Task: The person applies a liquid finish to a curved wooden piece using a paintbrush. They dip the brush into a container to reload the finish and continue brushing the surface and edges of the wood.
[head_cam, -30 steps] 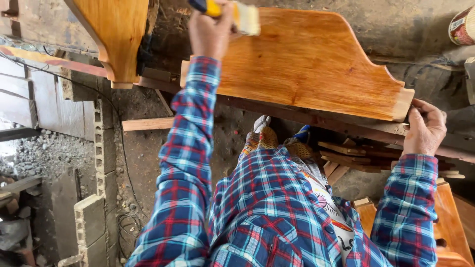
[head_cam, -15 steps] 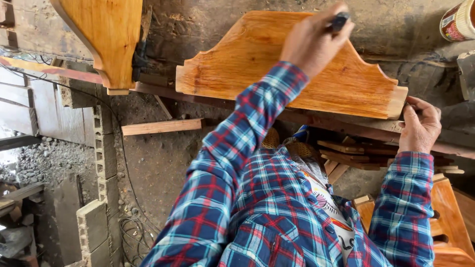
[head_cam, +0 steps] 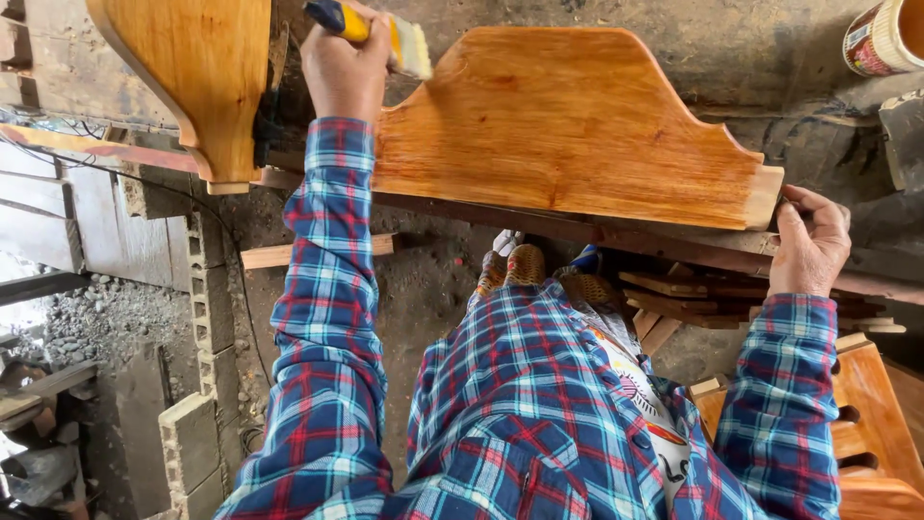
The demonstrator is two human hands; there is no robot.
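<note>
Shaped wooden panel (head_cam: 568, 125), orange and glossy wet, lies flat across dark rails in the middle of the scene, its curved crest pointing far, its straight edge near. Paintbrush (head_cam: 371, 29) with yellow-and-blue handle and pale bristles rests on the panel's far left corner.

Left hand (head_cam: 344, 63): fingers wrapped tight round the brush handle, bristles touching the wood. Plaid sleeve runs back toward the body.

Right hand (head_cam: 810, 243): at the panel's right end, fingers curled over the edge of the rail just beside the panel's square corner (whether they actually touch the panel, I cannot tell).

Second stained piece (head_cam: 197, 82), same orange tone, rounded outline, stands to the left of the brush hand, overhanging a reddish rail.

Tin can (head_cam: 884, 37), far right corner, partly out of view.

Below the panel: dirt floor (head_cam: 423, 289) with a loose wood strip (head_cam: 308, 250); grey concrete blocks (head_cam: 197, 404) stacked at left; stained slatted furniture part (head_cam: 866, 424) near right, beside the right sleeve.
</note>
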